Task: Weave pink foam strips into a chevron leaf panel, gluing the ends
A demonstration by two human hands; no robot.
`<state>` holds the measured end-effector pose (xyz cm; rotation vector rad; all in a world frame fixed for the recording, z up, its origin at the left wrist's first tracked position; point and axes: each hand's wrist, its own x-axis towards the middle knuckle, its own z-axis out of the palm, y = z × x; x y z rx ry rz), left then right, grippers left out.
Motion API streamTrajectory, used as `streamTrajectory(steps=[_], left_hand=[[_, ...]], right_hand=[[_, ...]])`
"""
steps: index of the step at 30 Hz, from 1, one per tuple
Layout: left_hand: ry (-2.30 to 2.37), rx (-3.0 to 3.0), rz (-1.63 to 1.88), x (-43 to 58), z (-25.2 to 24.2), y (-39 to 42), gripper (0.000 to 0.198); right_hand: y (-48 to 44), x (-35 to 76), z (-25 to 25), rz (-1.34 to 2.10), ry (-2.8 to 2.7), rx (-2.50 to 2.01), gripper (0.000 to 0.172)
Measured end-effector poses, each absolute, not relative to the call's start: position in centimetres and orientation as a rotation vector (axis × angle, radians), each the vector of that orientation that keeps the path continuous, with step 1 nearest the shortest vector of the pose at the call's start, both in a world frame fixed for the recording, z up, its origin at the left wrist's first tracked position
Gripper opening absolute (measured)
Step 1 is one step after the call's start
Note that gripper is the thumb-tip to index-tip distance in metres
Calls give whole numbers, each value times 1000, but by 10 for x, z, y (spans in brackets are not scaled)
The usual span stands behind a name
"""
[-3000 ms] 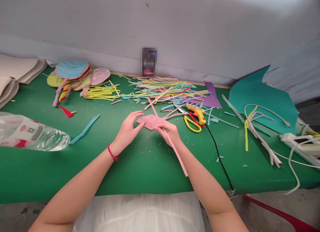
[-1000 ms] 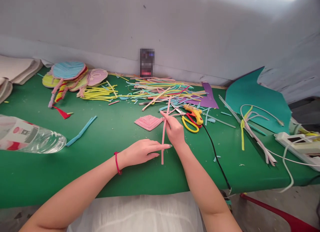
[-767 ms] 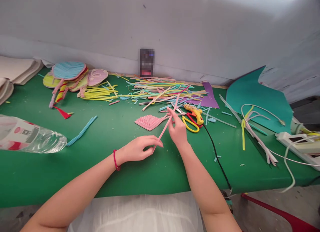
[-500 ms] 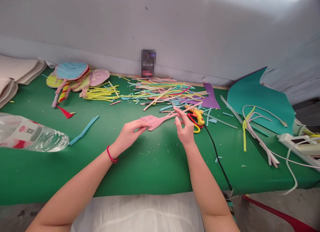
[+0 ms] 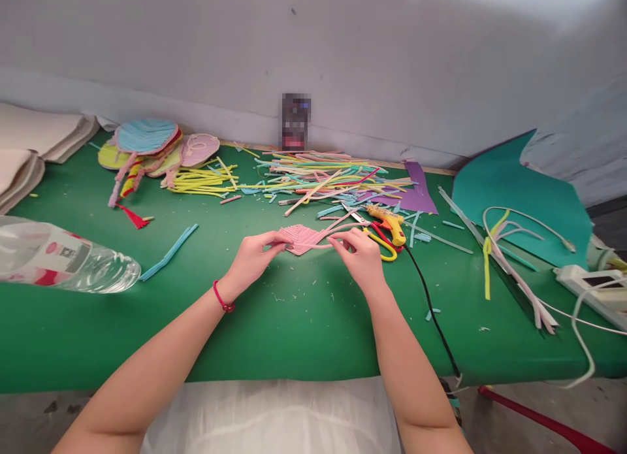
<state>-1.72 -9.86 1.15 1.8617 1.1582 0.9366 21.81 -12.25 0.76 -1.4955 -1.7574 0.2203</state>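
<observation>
A pink woven piece of pipe cleaners point(image 5: 300, 239), roughly diamond-shaped, is held just above the green table. My left hand point(image 5: 259, 253) pinches its left corner between thumb and fingers. Loose pink strands run from its right side. My right hand point(image 5: 360, 253) pinches one pink pipe cleaner strand point(image 5: 321, 247) close to the woven part, while other strands pass above and behind those fingers. Just beyond my right hand lie scissors point(image 5: 390, 251) with yellow and red handles and a yellow glue gun point(image 5: 389, 223).
Loose coloured pipe cleaners point(image 5: 323, 179) lie along the back. Finished fans point(image 5: 147, 137) are piled back left. A plastic bottle point(image 5: 68, 258) lies left, near bent blue pipe cleaners point(image 5: 169, 253). Teal sheet point(image 5: 519, 199), power strip point(image 5: 595, 287) and cables are at right. A phone point(image 5: 294, 122) leans on the wall.
My right hand has shifted from the strands' far ends to a single strand nearer the woven piece. The strands are now spread apart. The view has turned slightly.
</observation>
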Motion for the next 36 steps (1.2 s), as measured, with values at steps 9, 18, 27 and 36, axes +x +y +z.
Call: streamTrajectory(steps=[9,18,27,36], left_hand=[[1183,1814,946,-20,7,-94,19],[1178,1779,900,-23,6,-88,24],[1533,1755,1269,-41,10,-75,22],[1093,2491,817,7,-4,-130,45]], right_hand=[[-119,211,0,384,-1997,-1257,11],[-122,202,-1,562,-1933,-1207,20],[-119,200,-11,527,-1912,-1263,23],[-126,183,-18,686,-1952,-1314,13]])
